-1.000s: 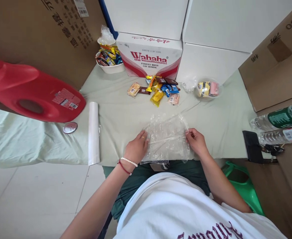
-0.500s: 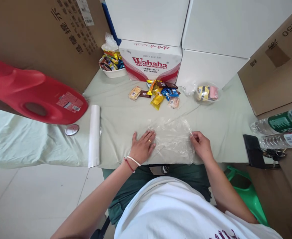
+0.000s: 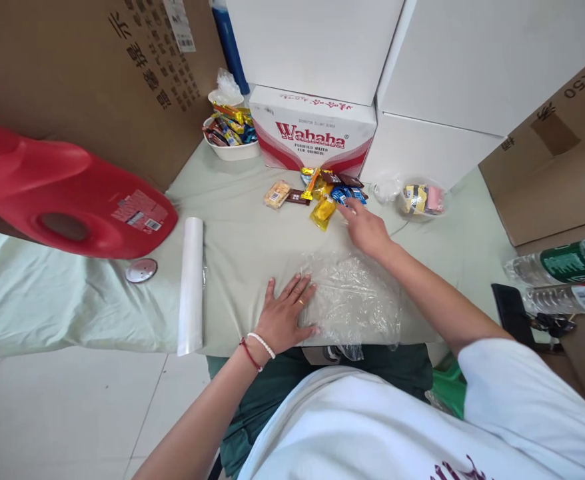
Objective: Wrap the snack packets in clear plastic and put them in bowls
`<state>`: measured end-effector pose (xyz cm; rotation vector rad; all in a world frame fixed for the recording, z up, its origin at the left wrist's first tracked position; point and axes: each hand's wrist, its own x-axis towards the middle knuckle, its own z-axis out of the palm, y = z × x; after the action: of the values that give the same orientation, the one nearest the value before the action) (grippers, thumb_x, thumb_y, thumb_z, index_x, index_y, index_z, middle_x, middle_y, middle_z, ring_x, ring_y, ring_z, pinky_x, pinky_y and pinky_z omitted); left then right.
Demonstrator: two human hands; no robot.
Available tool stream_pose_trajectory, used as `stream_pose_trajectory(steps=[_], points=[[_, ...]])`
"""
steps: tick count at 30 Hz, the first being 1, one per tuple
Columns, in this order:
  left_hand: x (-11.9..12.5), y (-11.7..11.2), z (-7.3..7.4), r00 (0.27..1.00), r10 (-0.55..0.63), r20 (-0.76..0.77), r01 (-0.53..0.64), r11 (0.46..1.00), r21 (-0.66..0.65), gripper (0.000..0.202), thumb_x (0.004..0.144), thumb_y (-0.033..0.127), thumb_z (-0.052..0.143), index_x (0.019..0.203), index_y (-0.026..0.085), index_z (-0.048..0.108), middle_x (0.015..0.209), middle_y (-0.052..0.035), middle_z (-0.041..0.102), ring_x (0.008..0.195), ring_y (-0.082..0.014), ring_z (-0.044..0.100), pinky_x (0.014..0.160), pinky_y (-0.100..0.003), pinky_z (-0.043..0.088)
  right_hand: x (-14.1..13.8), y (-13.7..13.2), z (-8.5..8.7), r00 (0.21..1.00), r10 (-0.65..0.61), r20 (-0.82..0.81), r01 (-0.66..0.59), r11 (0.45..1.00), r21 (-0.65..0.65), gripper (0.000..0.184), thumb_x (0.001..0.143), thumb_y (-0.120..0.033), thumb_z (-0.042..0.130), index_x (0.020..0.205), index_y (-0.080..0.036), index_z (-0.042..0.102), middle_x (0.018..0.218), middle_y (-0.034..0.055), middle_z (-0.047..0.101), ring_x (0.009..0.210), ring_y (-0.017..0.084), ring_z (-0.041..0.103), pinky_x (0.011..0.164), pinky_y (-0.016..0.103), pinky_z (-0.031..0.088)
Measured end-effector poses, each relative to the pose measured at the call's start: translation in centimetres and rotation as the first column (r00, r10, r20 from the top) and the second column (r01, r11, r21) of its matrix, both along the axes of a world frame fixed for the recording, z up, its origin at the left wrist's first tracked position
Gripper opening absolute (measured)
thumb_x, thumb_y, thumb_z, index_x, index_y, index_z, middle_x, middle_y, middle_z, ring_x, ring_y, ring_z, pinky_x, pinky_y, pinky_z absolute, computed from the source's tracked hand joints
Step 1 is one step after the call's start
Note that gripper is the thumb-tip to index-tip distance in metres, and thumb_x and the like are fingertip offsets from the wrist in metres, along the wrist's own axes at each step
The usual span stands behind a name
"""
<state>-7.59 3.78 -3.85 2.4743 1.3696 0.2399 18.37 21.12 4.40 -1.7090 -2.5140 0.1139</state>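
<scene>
Nearest to us, our left grip [image 3: 287, 313] lies flat and palm down on the worktop [image 3: 252, 240], fingers spread wide and closed on nothing. Its fingertips press on the near left edge of a clear plastic bag [image 3: 360, 300]. The bag lies crumpled just to the right of this grip, and its near edge hangs over the worktop's edge. A red cord and a white bead bracelet [image 3: 258, 341] sit on the wrist behind the grip. Well to its left a white roll [image 3: 191, 283] lies lengthwise, and beyond the roll are a small metal disc [image 3: 141, 271] and a big red jug [image 3: 67, 200] on its side.

Farther out, past the bag, our right grip [image 3: 365, 227] is stretched forward and loosely open, holding nothing that we can see. Its fingertips are at the near edge of a heap of snack packets [image 3: 330, 195] — from this angle we cannot tell whether they touch a packet or hover just over it. A yellow packet [image 3: 322, 212] lies just left of those fingertips. To the right of the grip stands a clear bowl [image 3: 420, 199] holding a few more packets.

Beyond the heap is a red-and-white Wahaha carton [image 3: 317, 130], and left of it a white bowl [image 3: 230, 143] is piled with snacks.
</scene>
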Motion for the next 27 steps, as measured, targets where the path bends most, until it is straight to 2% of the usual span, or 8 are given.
stream_pose_trajectory(steps=[3,6,10,13,15,20,24,27], points=[[-0.1,-0.4,-0.1,1.000,0.023,0.008,-0.023,1.000,0.009,0.086,0.090,0.066,0.061,0.161,0.024,0.037,0.167,-0.0146,0.036,0.157,-0.0351,0.032,0.128,-0.069,-0.002,-4.1,4.2,-0.7,0.972,0.193,0.134,-0.187,0.981,-0.058,0.051,0.103,-0.016,0.034,0.151,-0.024,0.049,0.174,0.0076,0.023,0.132,0.032,0.054,0.093,0.041,0.051],[-0.1,-0.8,-0.3,0.999,0.036,0.017,-0.036,0.999,0.022,0.086,0.090,0.066,0.061,0.161,0.024,0.037,0.167,-0.0148,0.038,0.157,-0.0346,0.032,0.128,-0.067,0.000,-5.0,5.2,-0.5,0.947,0.269,0.174,-0.264,0.963,-0.050,0.044,0.101,-0.016,0.034,0.138,-0.016,0.059,0.171,0.0117,0.030,0.133,0.034,0.052,0.090,0.041,0.050],[-0.1,-0.9,-0.4,0.999,0.037,0.035,-0.038,0.999,0.034,0.088,0.089,0.068,0.060,0.162,0.024,0.035,0.166,-0.0154,0.039,0.156,-0.0349,0.033,0.129,-0.067,0.001,-2.8,2.1,2.9,0.979,0.191,0.073,-0.191,0.982,-0.001,0.046,0.094,-0.025,0.052,0.137,-0.012,0.054,0.142,0.0197,0.060,0.115,0.033,0.061,0.084,0.038,0.047],[-0.1,-0.8,-0.5,0.999,0.035,0.038,-0.037,0.999,0.040,0.091,0.090,0.069,0.060,0.163,0.022,0.033,0.166,-0.0167,0.038,0.156,-0.0351,0.033,0.129,-0.067,-0.001,-0.8,-2.1,5.8,0.976,0.216,0.007,-0.213,0.969,-0.126,0.043,0.089,-0.031,0.059,0.129,-0.014,0.057,0.118,0.0137,0.070,0.099,0.028,0.065,0.078,0.033,0.043],[0.0,-0.7,-0.5,0.999,0.037,0.029,-0.038,0.998,0.040,0.093,0.089,0.068,0.061,0.163,0.020,0.032,0.166,-0.0177,0.038,0.156,-0.0359,0.033,0.128,-0.068,-0.001,-0.1,-5.1,6.6,0.962,0.272,0.016,-0.260,0.935,-0.243,0.036,0.088,-0.033,0.061,0.121,-0.017,0.060,0.110,0.0102,0.072,0.092,0.025,0.066,0.074,0.030,0.041],[0.2,-0.6,-0.4,0.999,0.042,0.008,-0.042,0.999,0.033,0.089,0.091,0.063,0.061,0.163,0.019,0.032,0.166,-0.0185,0.037,0.155,-0.0362,0.035,0.128,-0.068,0.000,-0.8,-10.3,3.9,0.902,0.412,0.130,-0.309,0.825,-0.473,0.030,0.089,-0.035,0.065,0.115,-0.019,0.065,0.108,0.0101,0.072,0.093,0.025,0.069,0.067,0.029,0.039],[-0.8,-0.7,-0.9,0.996,0.087,0.033,-0.088,0.995,0.045,0.078,0.096,0.052,0.055,0.163,0.020,0.033,0.166,-0.0181,0.038,0.154,-0.0323,0.038,0.129,-0.061,0.015,-0.8,-11.7,1.3,0.919,0.364,0.153,-0.251,0.838,-0.485,0.036,0.091,-0.039,0.069,0.122,-0.020,0.064,0.120,0.0124,0.067,0.099,0.027,0.069,0.068,0.029,0.042],[-1.8,-1.0,-1.5,0.987,0.134,0.090,-0.140,0.988,0.068,0.070,0.099,0.046,0.049,0.162,0.021,0.032,0.165,-0.0171,0.041,0.152,-0.0293,0.042,0.127,-0.057,0.027,0.4,-12.1,1.1,0.940,0.331,0.087,-0.253,0.843,-0.474,0.034,0.093,-0.041,0.069,0.121,-0.022,0.064,0.117,0.0104,0.067,0.098,0.026,0.069,0.067,0.029,0.042]])
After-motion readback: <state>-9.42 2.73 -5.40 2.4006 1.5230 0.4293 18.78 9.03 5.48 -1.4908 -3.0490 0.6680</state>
